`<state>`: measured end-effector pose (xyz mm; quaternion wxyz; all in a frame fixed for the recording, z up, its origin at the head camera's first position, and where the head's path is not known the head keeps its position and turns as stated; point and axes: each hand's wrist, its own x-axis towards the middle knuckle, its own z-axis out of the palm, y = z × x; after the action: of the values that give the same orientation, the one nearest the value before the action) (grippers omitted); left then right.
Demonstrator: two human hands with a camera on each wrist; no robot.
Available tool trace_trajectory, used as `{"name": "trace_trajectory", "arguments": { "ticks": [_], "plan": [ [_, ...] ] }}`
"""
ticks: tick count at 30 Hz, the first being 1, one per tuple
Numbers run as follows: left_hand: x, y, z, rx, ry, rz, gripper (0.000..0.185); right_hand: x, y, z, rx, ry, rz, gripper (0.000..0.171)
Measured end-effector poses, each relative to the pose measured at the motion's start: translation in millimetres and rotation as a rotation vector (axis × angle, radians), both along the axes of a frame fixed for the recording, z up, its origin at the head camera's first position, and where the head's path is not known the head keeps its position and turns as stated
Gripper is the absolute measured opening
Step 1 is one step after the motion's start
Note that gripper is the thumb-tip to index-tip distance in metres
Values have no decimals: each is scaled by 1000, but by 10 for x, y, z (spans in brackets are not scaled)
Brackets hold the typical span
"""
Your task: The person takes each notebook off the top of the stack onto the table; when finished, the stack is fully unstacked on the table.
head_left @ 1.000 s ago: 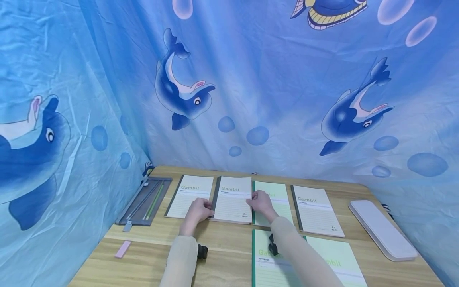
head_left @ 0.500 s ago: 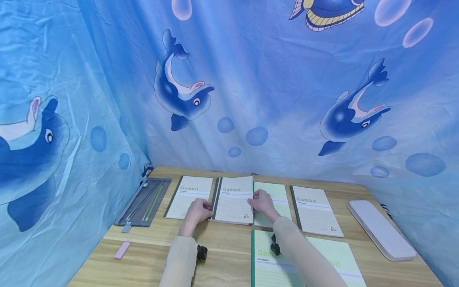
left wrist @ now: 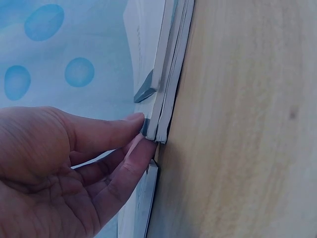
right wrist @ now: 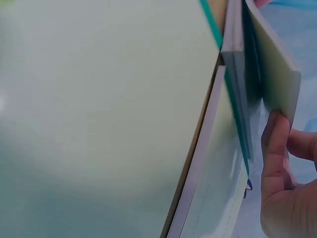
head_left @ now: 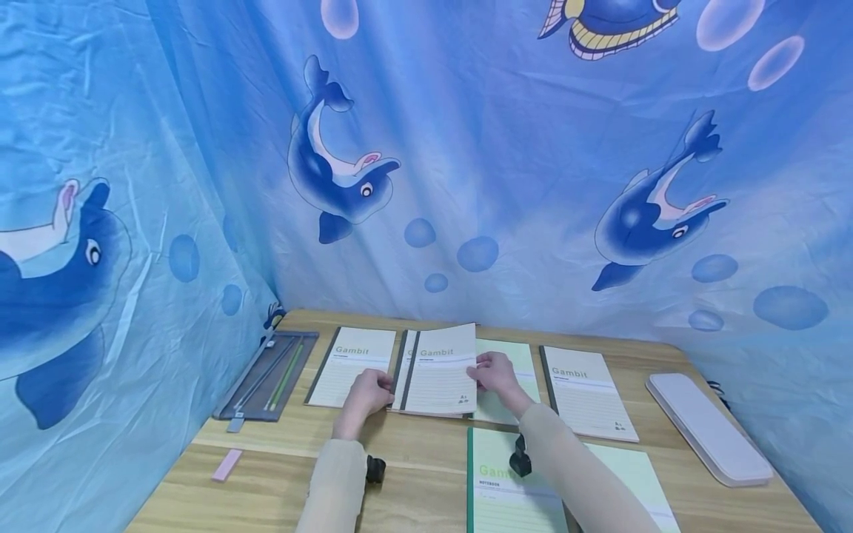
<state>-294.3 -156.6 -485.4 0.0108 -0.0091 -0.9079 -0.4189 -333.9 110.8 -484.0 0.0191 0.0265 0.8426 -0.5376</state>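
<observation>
In the head view a white notebook with a dark spine [head_left: 440,377] lies shifted right on other notebooks, its right side raised. My right hand [head_left: 496,372] pinches its right edge. The right wrist view shows the thumb and fingers on this lifted notebook [right wrist: 277,64], which stands apart from the stack beneath. My left hand [head_left: 369,396] is at the stack's lower left corner. In the left wrist view its thumb presses the dark spine of a lower notebook [left wrist: 145,127], fingers against the corner. Under my right hand lies a green notebook [head_left: 508,363], partly covered.
Another white notebook [head_left: 353,364] lies left, one more white notebook [head_left: 586,389] right. Two green notebooks are nearer, one green notebook [head_left: 500,503] partly under my right sleeve. A grey mesh pouch [head_left: 256,400], pink eraser [head_left: 227,465] and pale pencil case [head_left: 709,429] lie at the sides.
My right hand has moved right with the top notebook, uncovering the dark spine and left strip of the notebook below. Its right side has risen. The left hand has stayed at the corner.
</observation>
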Motion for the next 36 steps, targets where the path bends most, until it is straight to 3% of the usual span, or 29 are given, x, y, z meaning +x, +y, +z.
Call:
{"name": "trace_trajectory", "arguments": {
  "ticks": [6,16,36],
  "plan": [
    [10,9,12,5,-8,7,32,42,93,28,-100,-61,-8,38],
    [21,-2,3,12,24,-4,30,228,245,72,-175,-72,-1,41],
    [-14,12,-26,-6,-22,19,36,864,280,87,-259,-93,34,38]
  ]
}}
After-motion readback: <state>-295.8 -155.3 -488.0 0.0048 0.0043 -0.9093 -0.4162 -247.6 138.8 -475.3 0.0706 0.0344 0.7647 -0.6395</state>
